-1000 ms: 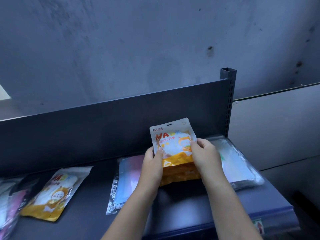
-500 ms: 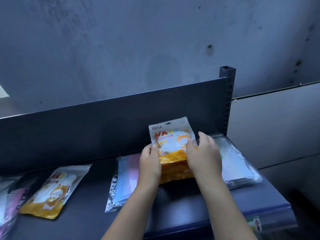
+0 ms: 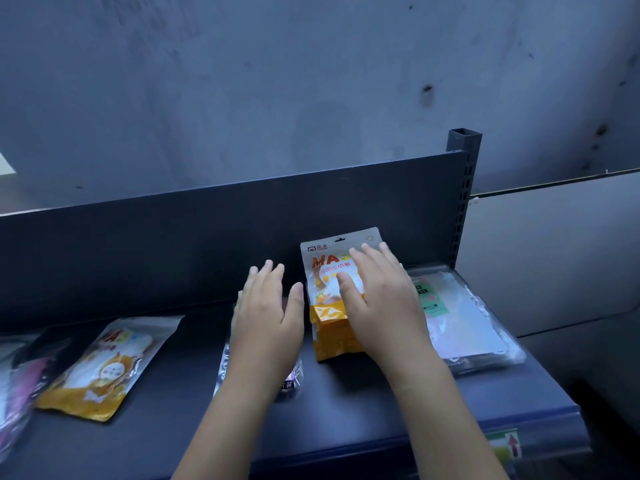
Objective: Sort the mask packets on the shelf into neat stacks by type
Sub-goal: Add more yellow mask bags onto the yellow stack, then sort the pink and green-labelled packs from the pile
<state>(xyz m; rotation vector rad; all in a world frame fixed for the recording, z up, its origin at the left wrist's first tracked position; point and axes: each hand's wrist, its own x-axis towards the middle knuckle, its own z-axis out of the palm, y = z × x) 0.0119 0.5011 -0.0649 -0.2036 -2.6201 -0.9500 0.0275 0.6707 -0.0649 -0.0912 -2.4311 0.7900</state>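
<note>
I see my right hand (image 3: 377,306) spread flat on the orange-and-white mask packet stack (image 3: 332,303) leaning against the shelf's back panel (image 3: 173,244), glossy with red "MA" lettering; my left hand (image 3: 268,313) hovers spread beside it

An orange-and-white packet stack (image 3: 329,306) lies flat toward the shelf's (image 3: 363,410) rear right. A clear packet stack (image 3: 464,320) sits at the right edge. A pinkish clear packet (image 3: 291,379) lies mid-shelf, a lone orange packet (image 3: 100,365) tilted leftward, more packets (image 3: 14,386) at the left edge.
</note>
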